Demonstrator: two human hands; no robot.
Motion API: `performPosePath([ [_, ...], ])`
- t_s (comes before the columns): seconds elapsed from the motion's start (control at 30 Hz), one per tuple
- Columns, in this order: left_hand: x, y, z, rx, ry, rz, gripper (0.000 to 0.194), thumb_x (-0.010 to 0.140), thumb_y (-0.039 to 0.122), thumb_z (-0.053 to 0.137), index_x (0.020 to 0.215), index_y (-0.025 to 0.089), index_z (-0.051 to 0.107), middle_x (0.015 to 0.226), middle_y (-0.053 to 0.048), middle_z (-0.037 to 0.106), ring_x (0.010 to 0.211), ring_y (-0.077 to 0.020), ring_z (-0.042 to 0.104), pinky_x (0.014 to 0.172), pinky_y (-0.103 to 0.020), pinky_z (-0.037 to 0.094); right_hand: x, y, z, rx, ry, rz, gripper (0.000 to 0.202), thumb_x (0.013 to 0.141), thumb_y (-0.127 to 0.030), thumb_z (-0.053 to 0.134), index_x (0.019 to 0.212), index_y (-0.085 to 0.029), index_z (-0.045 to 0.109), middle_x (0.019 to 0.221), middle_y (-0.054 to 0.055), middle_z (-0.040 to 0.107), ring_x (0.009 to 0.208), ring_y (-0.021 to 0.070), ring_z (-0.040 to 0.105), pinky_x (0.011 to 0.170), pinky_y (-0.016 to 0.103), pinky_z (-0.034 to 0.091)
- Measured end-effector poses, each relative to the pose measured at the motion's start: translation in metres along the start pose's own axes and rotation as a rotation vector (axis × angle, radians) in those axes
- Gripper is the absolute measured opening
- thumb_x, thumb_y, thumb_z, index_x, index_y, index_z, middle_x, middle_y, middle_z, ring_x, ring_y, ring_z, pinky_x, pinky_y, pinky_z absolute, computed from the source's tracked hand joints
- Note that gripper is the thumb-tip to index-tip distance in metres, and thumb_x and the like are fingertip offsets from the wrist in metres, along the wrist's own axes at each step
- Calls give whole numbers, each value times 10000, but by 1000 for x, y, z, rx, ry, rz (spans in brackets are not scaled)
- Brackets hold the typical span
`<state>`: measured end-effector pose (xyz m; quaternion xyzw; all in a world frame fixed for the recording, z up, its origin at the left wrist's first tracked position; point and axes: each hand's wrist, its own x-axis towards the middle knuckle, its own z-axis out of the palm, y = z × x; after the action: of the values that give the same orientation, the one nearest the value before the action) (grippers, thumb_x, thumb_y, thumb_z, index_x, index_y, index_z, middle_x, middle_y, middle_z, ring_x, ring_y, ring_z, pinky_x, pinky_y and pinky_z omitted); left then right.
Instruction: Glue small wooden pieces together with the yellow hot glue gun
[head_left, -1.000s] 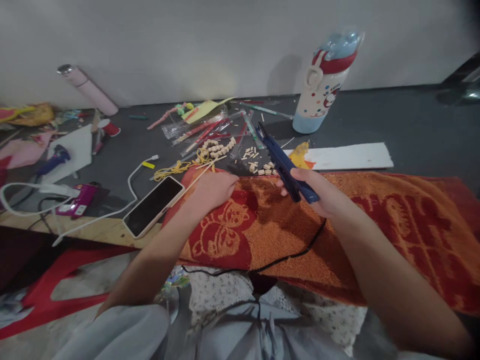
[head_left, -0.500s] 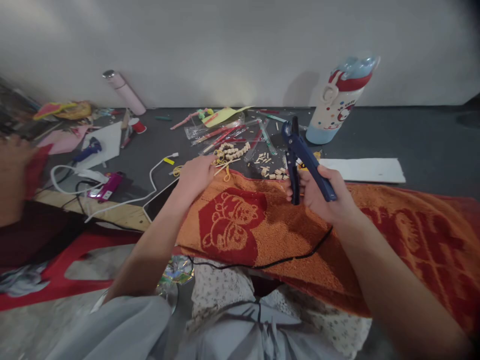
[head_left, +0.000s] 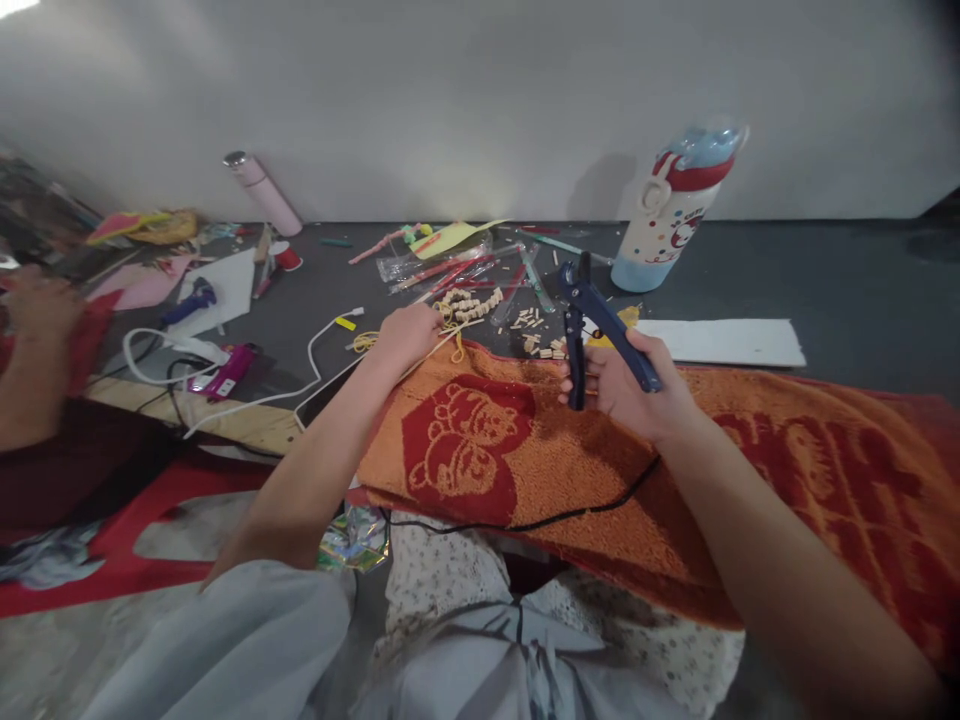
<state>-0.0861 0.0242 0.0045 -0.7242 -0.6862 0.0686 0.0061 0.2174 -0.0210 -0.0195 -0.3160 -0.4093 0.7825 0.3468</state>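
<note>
In my right hand (head_left: 637, 390) is a blue pipe cutter (head_left: 611, 335), held upright with its handles spread and its head pointing away from me. My left hand (head_left: 409, 340) lies at the towel's far edge with its fingers curled; their tips are partly hidden. Thin pale sticks (head_left: 466, 328) stick out beside those fingers, close to a yellow cord (head_left: 459, 348). Just beyond is a strand of small wooden pieces (head_left: 480, 303). Short cut wooden bits (head_left: 534, 345) lie loose between my hands. An orange and red towel (head_left: 585, 470) spreads under both wrists.
A cartoon water bottle (head_left: 664, 235) stands behind my right hand, near a white strip (head_left: 727, 342). Wrapped pens (head_left: 469, 270) lie at the back. Leftward are a white cable (head_left: 311, 350), a purple power block (head_left: 225, 372), a pink flask (head_left: 266, 195) and another person's arm (head_left: 34, 350).
The view has shifted slightly. My left hand has moved a little to the right and its fingers look more curled. The pipe cutter stays in my right hand, handles still spread.
</note>
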Motion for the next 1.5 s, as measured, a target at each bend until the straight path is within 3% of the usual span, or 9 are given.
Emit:
performPosePath([
  [0.33, 11, 7, 9, 5, 7, 57, 331, 885, 241, 417, 1017, 126, 698, 1110, -193, 661, 1013, -305, 638, 808, -369, 483, 4, 6, -6, 51, -9, -16, 526, 784, -657, 440, 1010, -210, 601, 882, 99, 701, 840, 262, 678, 721, 419, 579],
  [0.57, 4, 6, 2, -63, 157, 45, 344, 915, 297, 384, 970, 142, 685, 1087, -154, 656, 1004, -257, 614, 802, -332, 460, 6, 6, -6, 19, 14, -18, 488, 748, -673, 470, 920, -233, 593, 848, 91, 694, 846, 258, 673, 721, 415, 576],
  [0.7, -5, 13, -7, -345, 233, 69, 271, 861, 329, 481, 865, 160, 692, 974, -104, 695, 882, -207, 604, 781, -312, 450, 6, 6, -4, 4, 15, -26, 501, 734, -678, 479, 930, -233, 597, 848, 86, 694, 863, 260, 668, 740, 414, 566],
  [0.83, -25, 27, -16, -698, 216, 119, 309, 835, 420, 534, 821, 150, 685, 854, -62, 713, 753, -159, 586, 716, -285, 444, 5, 7, -4, -12, 0, -48, 516, 748, -686, 483, 948, -227, 610, 871, 80, 698, 873, 258, 667, 750, 411, 560],
  [1.13, -63, 47, -22, -1154, 46, 228, 292, 804, 427, 581, 805, 141, 641, 638, 10, 563, 544, -77, 442, 546, -224, 372, 6, 12, -5, -14, 12, -76, 505, 752, -667, 539, 942, -212, 647, 899, 73, 713, 752, 211, 667, 721, 366, 560],
  [1.3, -74, 53, -23, -1310, -12, 246, 263, 801, 409, 605, 749, 152, 622, 588, 27, 515, 526, -72, 425, 537, -228, 357, 5, 13, -5, -28, 7, -73, 521, 748, -658, 566, 973, -197, 654, 932, 85, 718, 754, 201, 671, 725, 347, 556],
  [1.5, -80, 65, -25, -1676, -134, 155, 264, 742, 406, 677, 696, 160, 591, 601, 23, 524, 498, -57, 397, 497, -235, 321, 5, 14, -6, -21, 5, -68, 526, 733, -649, 593, 981, -191, 662, 968, 90, 722, 758, 192, 667, 724, 337, 559],
])
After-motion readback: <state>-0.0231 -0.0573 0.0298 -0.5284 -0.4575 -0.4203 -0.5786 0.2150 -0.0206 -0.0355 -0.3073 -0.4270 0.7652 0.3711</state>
